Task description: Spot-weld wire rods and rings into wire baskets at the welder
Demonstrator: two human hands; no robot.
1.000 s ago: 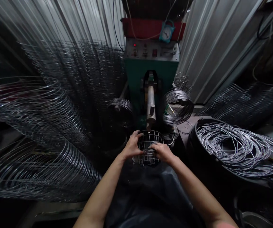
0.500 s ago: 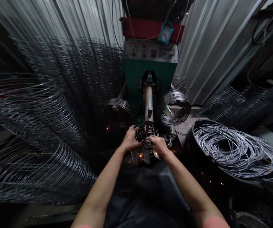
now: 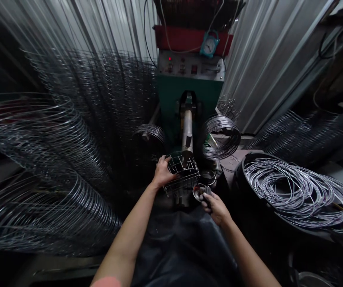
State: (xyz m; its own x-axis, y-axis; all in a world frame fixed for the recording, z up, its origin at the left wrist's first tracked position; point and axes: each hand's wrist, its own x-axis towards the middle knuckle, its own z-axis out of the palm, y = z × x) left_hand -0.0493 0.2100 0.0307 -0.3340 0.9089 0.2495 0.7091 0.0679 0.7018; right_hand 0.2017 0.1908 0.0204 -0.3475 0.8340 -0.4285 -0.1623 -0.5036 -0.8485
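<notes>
A small wire basket [image 3: 183, 172] sits tilted under the metal arm [image 3: 187, 129] of a green machine [image 3: 171, 89]. My left hand [image 3: 163, 173] is closed on the basket's left side, thumb over its wires. To the right of the basket, my right hand [image 3: 213, 205] has its fingers bent together at a small round metal dish [image 3: 199, 192]. Something small and grey shows at its fingertips, too small to name. Just behind that dish stands another round metal container [image 3: 208, 177].
Tall stacks of wire frames [image 3: 81, 139] fill the left side. Wire coils [image 3: 221, 137] hang beside the machine arm. On the right, a black tub [image 3: 239, 169] holds loose wire rings [image 3: 296, 191]. A blue clock [image 3: 209, 44] hangs at the control panel.
My right hand has left the basket and moved right and down to the small dish. The sparks around the basket are gone. My left hand still holds the basket.
</notes>
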